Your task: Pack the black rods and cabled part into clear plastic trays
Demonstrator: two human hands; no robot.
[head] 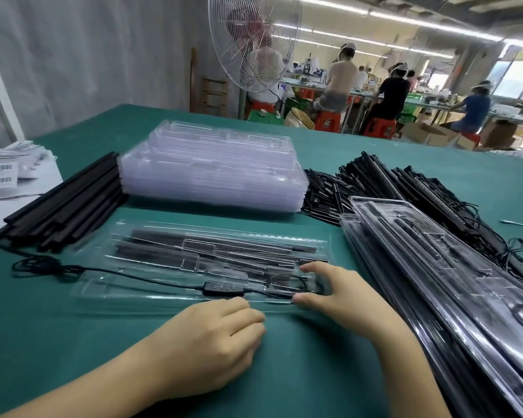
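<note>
A clear plastic tray (151, 292) lies on the green table in front of me, with black rods (163, 238) in its slots. A black cable with an inline button controller (223, 288) crosses its near edge, and its loose end (40, 263) trails off to the left. My right hand (341, 292) holds the tray's right end, fingers on top and thumb at the near edge. My left hand (221, 336) rests on the table at the tray's near rim, fingers loosely curled; whether it pinches the rim I cannot tell.
Empty clear trays (212, 173) are stacked behind. Loose black rods (64, 203) lie at the left, packed trays (441, 276) pile at the right, and cabled parts (435, 188) heap behind them. Barcode labels (3, 173) sit far left. A fan (254, 40) stands beyond the table.
</note>
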